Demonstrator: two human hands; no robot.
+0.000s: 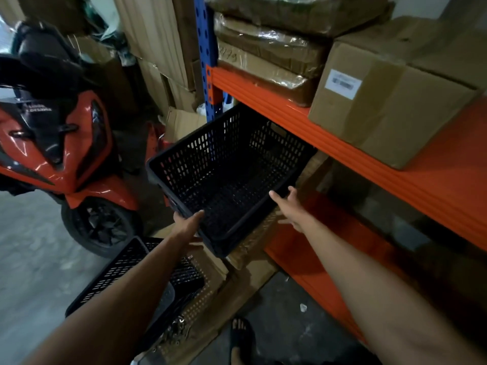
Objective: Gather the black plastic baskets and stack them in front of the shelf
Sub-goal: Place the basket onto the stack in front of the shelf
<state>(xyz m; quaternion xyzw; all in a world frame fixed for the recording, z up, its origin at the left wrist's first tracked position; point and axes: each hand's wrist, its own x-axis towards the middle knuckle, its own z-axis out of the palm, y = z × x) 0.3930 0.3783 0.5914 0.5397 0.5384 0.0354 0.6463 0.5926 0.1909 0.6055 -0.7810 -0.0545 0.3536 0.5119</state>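
A black perforated plastic basket (226, 169) is held in the air, tilted, just left of the orange shelf (369, 164). My left hand (188, 225) grips its near left corner. My right hand (292, 206) is on its near right rim, thumb over the edge. Below, on the floor, a second black basket (118, 270) lies partly hidden under my left forearm.
A red scooter (60, 143) stands at the left, close to the baskets. Cardboard boxes (390, 106) and wrapped parcels (266, 48) sit on the shelf. Flattened cardboard (232, 283) lies on the floor. A sandalled foot (241, 335) shows at the bottom.
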